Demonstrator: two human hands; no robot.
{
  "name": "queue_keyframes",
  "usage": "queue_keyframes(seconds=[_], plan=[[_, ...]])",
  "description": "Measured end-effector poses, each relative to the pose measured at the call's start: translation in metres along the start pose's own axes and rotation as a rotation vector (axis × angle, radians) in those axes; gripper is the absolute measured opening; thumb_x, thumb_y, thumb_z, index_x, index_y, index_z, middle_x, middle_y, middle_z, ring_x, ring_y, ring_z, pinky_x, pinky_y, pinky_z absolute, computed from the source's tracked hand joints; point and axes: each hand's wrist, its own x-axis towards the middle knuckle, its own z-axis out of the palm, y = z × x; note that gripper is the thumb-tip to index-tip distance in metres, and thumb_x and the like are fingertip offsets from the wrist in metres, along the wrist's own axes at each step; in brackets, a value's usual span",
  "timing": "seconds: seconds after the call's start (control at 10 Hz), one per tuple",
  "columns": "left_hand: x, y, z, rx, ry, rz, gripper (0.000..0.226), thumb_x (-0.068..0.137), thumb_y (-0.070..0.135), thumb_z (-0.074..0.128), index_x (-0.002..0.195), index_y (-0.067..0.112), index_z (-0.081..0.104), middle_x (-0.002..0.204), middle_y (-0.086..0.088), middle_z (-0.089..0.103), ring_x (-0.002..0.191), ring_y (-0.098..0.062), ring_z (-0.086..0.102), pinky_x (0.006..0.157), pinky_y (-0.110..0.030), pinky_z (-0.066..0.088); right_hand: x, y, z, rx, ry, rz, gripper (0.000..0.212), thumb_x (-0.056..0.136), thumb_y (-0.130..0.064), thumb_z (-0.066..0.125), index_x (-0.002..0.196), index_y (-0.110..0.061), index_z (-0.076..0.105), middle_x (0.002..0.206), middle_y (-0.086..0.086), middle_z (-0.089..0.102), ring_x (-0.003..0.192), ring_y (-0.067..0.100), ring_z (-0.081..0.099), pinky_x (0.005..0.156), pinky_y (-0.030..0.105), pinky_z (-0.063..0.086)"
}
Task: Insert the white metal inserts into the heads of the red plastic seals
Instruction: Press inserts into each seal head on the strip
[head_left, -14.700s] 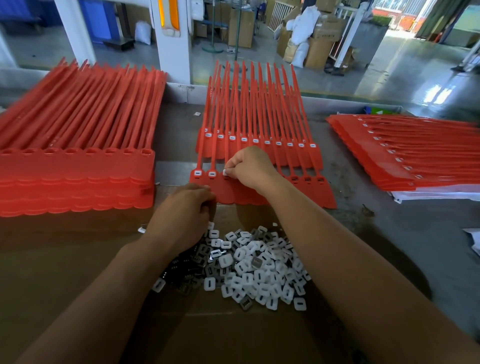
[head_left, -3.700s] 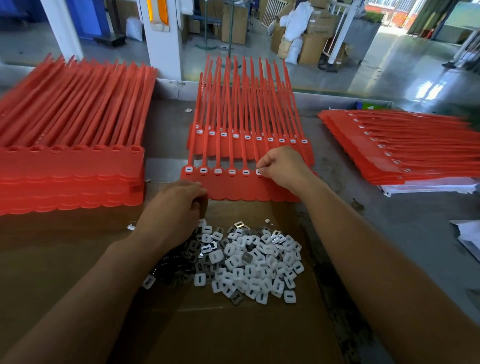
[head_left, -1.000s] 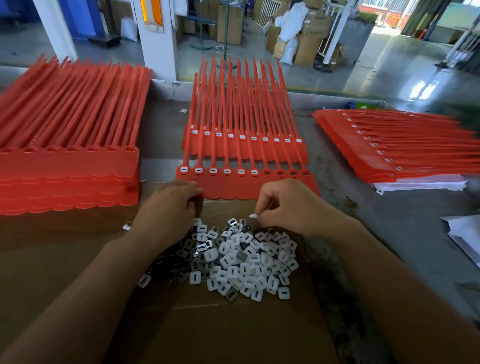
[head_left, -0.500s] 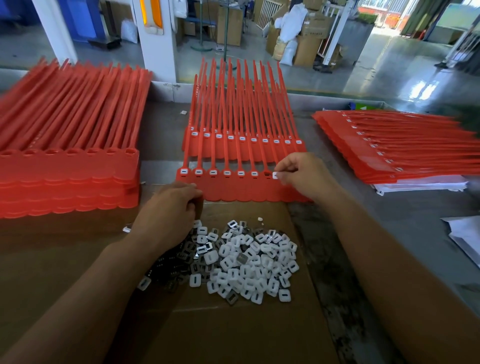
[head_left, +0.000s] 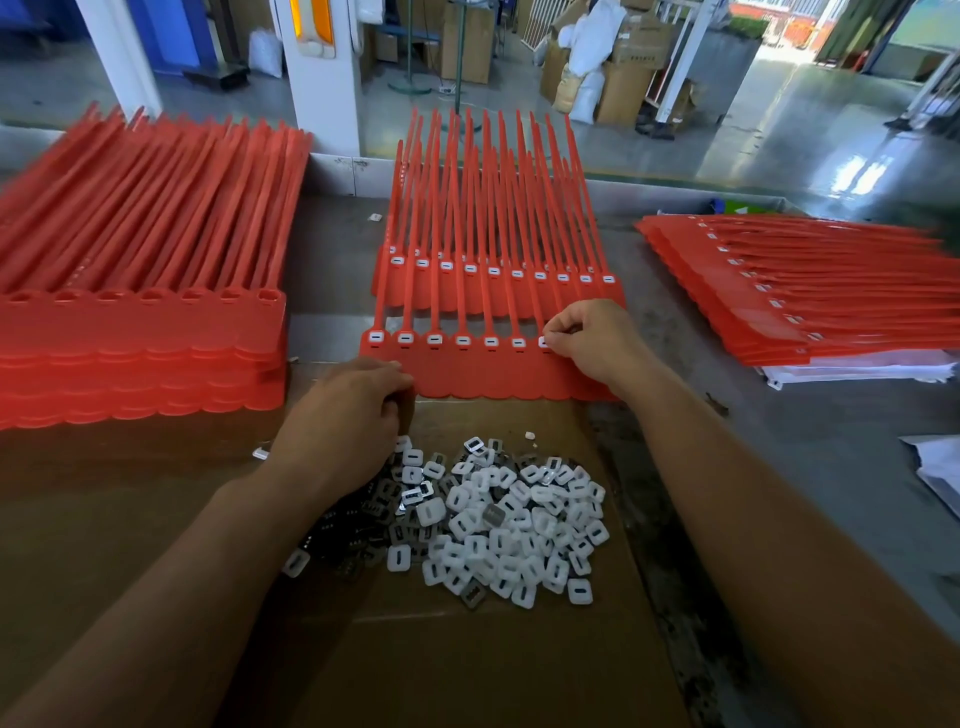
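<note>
The step in hand is seating one insert. The right hand pinches a white insert between thumb and forefinger, its fingers clenched round it. It holds the insert right on the seventh head of the near strip of red seals, which lies on the bench at 12 o'clock from the pile of inserts. The six heads toward 9 o'clock of that one each show a white insert in place; any heads toward 3 o'clock are hidden under the hand. The left hand rests at 10 o'clock of the pile, touching the strip's near left corner, its fingers curled under; whether they hold spare inserts I cannot tell. The pile sits on a cardboard sheet. A rear strip at 12 o'clock has its visible row filled, and a stack of unfilled seals waits at 9 o'clock. Next, I judge, the insert needs a square, firm press until flush. Then a fresh one should be picked from the pile, slot aligned, for the neighbouring head toward 3 o'clock.
</note>
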Motion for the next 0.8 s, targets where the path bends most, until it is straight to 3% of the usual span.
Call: queue_keyframes(seconds=[0.1, 0.3, 0.4, 0.5, 0.6, 0.7, 0.8], plan=[[0.000, 0.001, -0.001, 0.002, -0.005, -0.004, 0.039, 0.088, 0.004, 0.045, 0.123, 0.014, 0.058, 0.136, -0.001, 0.048, 0.125, -0.016, 0.042, 0.104, -0.027, 0.028, -0.001, -0.002, 0.000, -0.053, -0.003, -0.028, 0.026, 0.087, -0.012, 0.060, 0.065, -0.024, 0.056, 0.079, -0.009, 0.055, 0.076, 0.006, 0.049, 0.071, 0.025, 0.039], [0.000, 0.001, 0.000, 0.004, -0.008, -0.007, 0.039, 0.088, 0.003, 0.044, 0.124, 0.014, 0.057, 0.137, 0.000, 0.048, 0.125, -0.016, 0.042, 0.103, -0.027, 0.029, 0.003, -0.008, 0.002, -0.076, 0.010, 0.010, 0.007, 0.085, -0.011, 0.063, 0.080, -0.013, 0.068, 0.097, 0.004, 0.067, 0.090, 0.017, 0.057, 0.078, 0.030, 0.045], [0.000, 0.001, 0.000, 0.001, 0.000, -0.005, 0.039, 0.088, 0.003, 0.045, 0.123, 0.013, 0.058, 0.136, -0.001, 0.049, 0.125, -0.016, 0.042, 0.103, -0.026, 0.028, 0.005, -0.012, -0.002, -0.057, -0.001, 0.072, 0.013, 0.081, -0.007, 0.066, 0.071, -0.015, 0.065, 0.090, 0.003, 0.066, 0.088, 0.017, 0.057, 0.074, 0.029, 0.043], [0.000, 0.001, 0.000, -0.002, 0.001, -0.004, 0.039, 0.088, 0.003, 0.045, 0.123, 0.014, 0.058, 0.136, -0.001, 0.049, 0.125, -0.015, 0.041, 0.103, -0.026, 0.028, 0.011, -0.015, -0.005, -0.053, -0.041, 0.126, 0.007, 0.077, -0.006, 0.070, 0.083, -0.004, 0.069, 0.098, 0.011, 0.067, 0.097, 0.025, 0.059, 0.082, 0.033, 0.047], [0.000, 0.001, 0.000, -0.004, 0.004, -0.002, 0.039, 0.088, 0.003, 0.045, 0.123, 0.014, 0.058, 0.136, 0.000, 0.049, 0.125, -0.015, 0.041, 0.102, -0.025, 0.028, 0.017, -0.018, -0.006, -0.073, -0.089, 0.183, 0.026, 0.077, -0.007, 0.070, 0.102, 0.000, 0.067, 0.112, 0.015, 0.063, 0.109, 0.030, 0.056, 0.094, 0.037, 0.046], [0.000, 0.001, 0.000, -0.010, 0.007, 0.002, 0.038, 0.088, 0.002, 0.045, 0.122, 0.012, 0.059, 0.135, -0.001, 0.050, 0.125, -0.015, 0.042, 0.103, -0.026, 0.028, 0.018, -0.019, -0.006, -0.090, -0.101, 0.191, 0.027, 0.077, -0.009, 0.071, 0.102, 0.000, 0.067, 0.114, 0.014, 0.062, 0.110, 0.029, 0.054, 0.096, 0.039, 0.045], [0.000, 0.000, 0.001, -0.014, 0.003, -0.002, 0.038, 0.088, 0.002, 0.045, 0.122, 0.012, 0.059, 0.135, -0.001, 0.049, 0.125, -0.015, 0.042, 0.103, -0.026, 0.028, 0.012, -0.014, -0.003, -0.019, -0.045, 0.153, 0.003, 0.079, -0.005, 0.068, 0.081, -0.005, 0.067, 0.099, 0.008, 0.064, 0.099, 0.024, 0.057, 0.085, 0.033, 0.046]])
